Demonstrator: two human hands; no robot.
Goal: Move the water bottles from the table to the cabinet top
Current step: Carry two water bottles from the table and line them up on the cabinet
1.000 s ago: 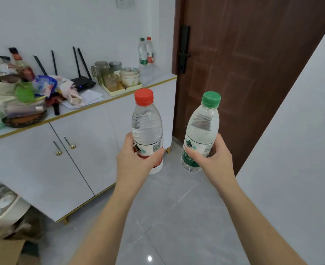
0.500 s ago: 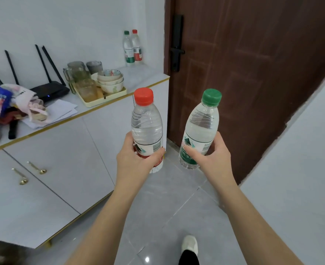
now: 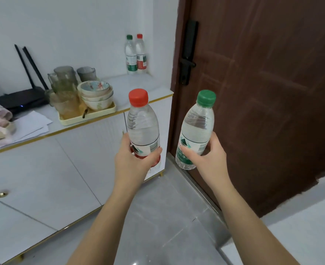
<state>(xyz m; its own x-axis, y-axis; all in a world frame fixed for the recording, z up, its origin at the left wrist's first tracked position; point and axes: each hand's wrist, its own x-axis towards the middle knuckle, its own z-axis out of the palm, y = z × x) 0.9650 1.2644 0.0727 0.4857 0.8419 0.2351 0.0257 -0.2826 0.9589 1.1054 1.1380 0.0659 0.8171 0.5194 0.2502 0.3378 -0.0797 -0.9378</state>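
Presently catalogued, largest first.

Door (image 3: 263, 92): dark brown, shut, at the right end of the cabinet.

Cabinet (image 3: 43, 169): white, gold-edged. Its top (image 3: 138, 83) has a bare stretch at the far right end, next to the door.

Tray (image 3: 87, 117): cream, on the cabinet top, carrying stacked bowls (image 3: 95, 94) and glass jugs (image 3: 64, 81).

Router (image 3: 18, 96): black, antennas up, left of the tray.

Papers (image 3: 29, 125): loose sheets in front of the router.

Red-cap bottle (image 3: 143, 127): upright, full, carried in the air in front of the cabinet. Left hand (image 3: 135, 161) has its grip wrapped around the label, thumb and fingers pressed on the plastic.

Green-cap bottle (image 3: 196, 129): tilted slightly, full, carried in front of the door. Right hand (image 3: 209, 157) has its grip closed round the lower half.

Stored bottles (image 3: 135, 54): two, green cap and red cap, upright and touching in the far corner of the cabinet top.

Step in hand, by judgement: transport, with both bottles near the cabinet and not yet set down. The next move calls for reaching over the edge to the bare stretch, clear of the tray, and standing each bottle upright before letting go.
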